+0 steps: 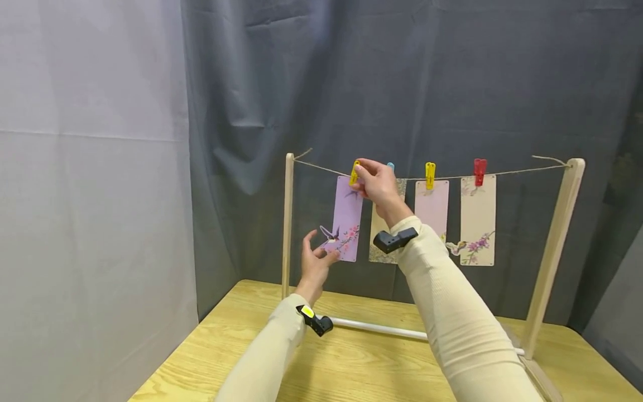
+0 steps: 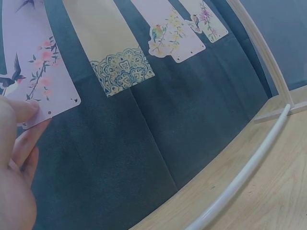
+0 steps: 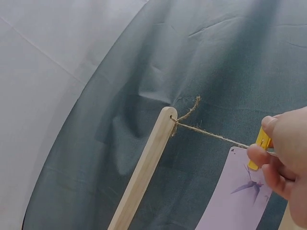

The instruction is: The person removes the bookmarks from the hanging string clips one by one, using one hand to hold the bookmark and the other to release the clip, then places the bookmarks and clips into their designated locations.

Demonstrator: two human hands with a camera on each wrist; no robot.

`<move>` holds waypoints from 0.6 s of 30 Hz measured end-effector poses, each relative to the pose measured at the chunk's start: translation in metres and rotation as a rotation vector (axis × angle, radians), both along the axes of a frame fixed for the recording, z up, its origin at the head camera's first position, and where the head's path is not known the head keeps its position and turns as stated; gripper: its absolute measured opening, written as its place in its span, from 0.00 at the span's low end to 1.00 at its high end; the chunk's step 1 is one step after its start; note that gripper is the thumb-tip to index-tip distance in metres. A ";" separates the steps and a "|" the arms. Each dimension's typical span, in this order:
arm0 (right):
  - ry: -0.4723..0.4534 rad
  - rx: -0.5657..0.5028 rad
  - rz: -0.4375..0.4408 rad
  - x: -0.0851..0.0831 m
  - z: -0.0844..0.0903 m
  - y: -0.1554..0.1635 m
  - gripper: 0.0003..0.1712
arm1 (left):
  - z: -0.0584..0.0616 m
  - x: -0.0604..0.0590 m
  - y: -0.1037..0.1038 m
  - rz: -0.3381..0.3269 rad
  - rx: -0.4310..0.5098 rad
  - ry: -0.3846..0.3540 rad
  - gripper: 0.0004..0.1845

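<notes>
A purple card (image 1: 348, 215) printed with swallows and pink blossom hangs at the left end of the twine (image 1: 321, 167). At its top edge my right hand (image 1: 378, 184) pinches a yellow clothespin (image 3: 261, 142), which sits over the twine and the card. Lower down, my left hand (image 1: 316, 265) holds the card's bottom corner. In the left wrist view the thumb (image 2: 24, 110) lies on the printed face, with fingers behind the card. Part of the clothespin is hidden by the right fingers.
Right of it hang a beige patterned card (image 1: 380, 237), a pink card (image 1: 432, 204) under a yellow clothespin (image 1: 430, 175), and a cream card (image 1: 478, 220) under a red clothespin (image 1: 479, 171). Wooden posts (image 1: 555, 251) carry the twine; a white rod (image 1: 377, 327) runs low above the table (image 1: 201, 363).
</notes>
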State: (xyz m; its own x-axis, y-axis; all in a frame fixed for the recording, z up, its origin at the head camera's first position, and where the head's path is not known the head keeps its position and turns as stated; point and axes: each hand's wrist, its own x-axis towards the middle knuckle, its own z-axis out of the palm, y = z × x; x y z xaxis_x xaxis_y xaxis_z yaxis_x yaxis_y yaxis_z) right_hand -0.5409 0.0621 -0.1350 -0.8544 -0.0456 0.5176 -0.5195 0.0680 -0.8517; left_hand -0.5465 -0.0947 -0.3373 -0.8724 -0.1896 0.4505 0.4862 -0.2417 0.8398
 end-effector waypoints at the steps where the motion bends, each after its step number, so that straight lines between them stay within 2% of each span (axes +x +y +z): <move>1: 0.001 -0.005 -0.003 0.000 0.000 0.000 0.25 | 0.000 0.000 0.000 -0.003 0.003 0.001 0.46; 9: 0.001 -0.062 -0.033 0.001 -0.001 -0.005 0.22 | 0.003 0.001 -0.003 0.002 0.004 0.021 0.47; 18: 0.018 -0.163 -0.036 0.002 -0.003 -0.007 0.21 | 0.005 0.001 -0.002 0.011 0.020 0.011 0.48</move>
